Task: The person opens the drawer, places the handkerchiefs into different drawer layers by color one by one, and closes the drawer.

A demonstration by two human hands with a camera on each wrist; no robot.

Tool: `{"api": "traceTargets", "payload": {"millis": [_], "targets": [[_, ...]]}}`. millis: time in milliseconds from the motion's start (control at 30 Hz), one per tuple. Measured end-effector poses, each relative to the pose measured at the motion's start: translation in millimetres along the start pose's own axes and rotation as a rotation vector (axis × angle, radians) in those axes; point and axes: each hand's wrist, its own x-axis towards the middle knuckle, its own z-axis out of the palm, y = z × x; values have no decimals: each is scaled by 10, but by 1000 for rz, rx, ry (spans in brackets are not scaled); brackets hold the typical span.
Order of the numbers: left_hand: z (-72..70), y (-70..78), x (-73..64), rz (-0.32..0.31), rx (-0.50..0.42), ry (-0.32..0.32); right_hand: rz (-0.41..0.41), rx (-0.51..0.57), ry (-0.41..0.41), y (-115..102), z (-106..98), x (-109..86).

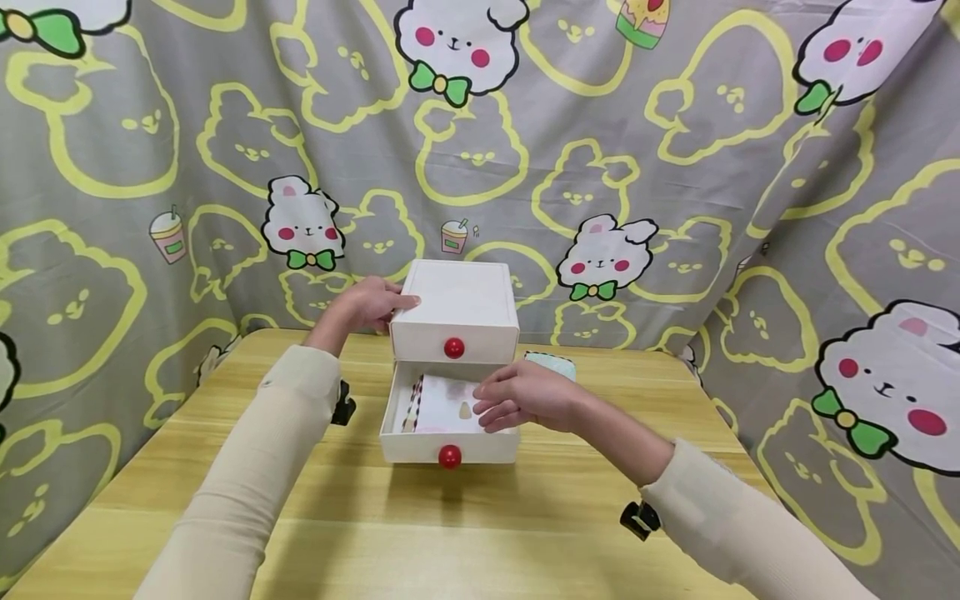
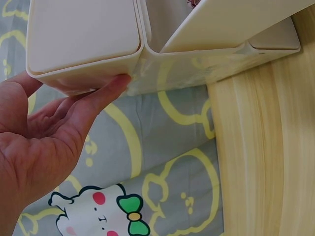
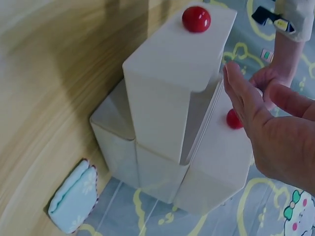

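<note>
As the left hand (image 1: 375, 302) braces the white cabinet (image 1: 461, 292): its thumb lies over the top edge and its fingers press the side, a grasp best used as an anchor, firm enough to stop sliding, gentle enough not to tip it.
Right hand (image 1: 528, 396): released, fingers loosely stretched and holding nothing, over the right part of the pulled-out drawer (image 1: 412, 450); whether the fingertips touch anything, I cannot tell.
White cloth (image 1: 442, 404): folded inside that drawer, below and to the left of the right fingertips, its patterned edge on the side away from them.
Work inside the drawer: this looks like the step in hand; flat fingers from above should disturb the fold least, and a light touch is enough for soft cloth.
Drawer wall: close under the right hand, so the knuckles probably need lifting clear of it.
Red knob (image 1: 450, 457): nearer the person than the right hand; any push on it should run straight.
Blue cloth (image 1: 555, 364): on the table (image 1: 420, 550), just beyond the right hand; the wrist should pass without brushing it.
</note>
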Motion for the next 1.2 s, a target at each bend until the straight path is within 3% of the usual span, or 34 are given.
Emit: {"api": "traceTargets", "payload": {"millis": [533,833,1200], "targets": [[6,-7,6,-2,-2,-5,44,-90,-200,176,296,-123],[12,10,-3,-1,-1,0,86,-100,-199,388,418,-87],[16,10,-3,0,-20,-8,111,-17,-171,551,516,-17]]}}
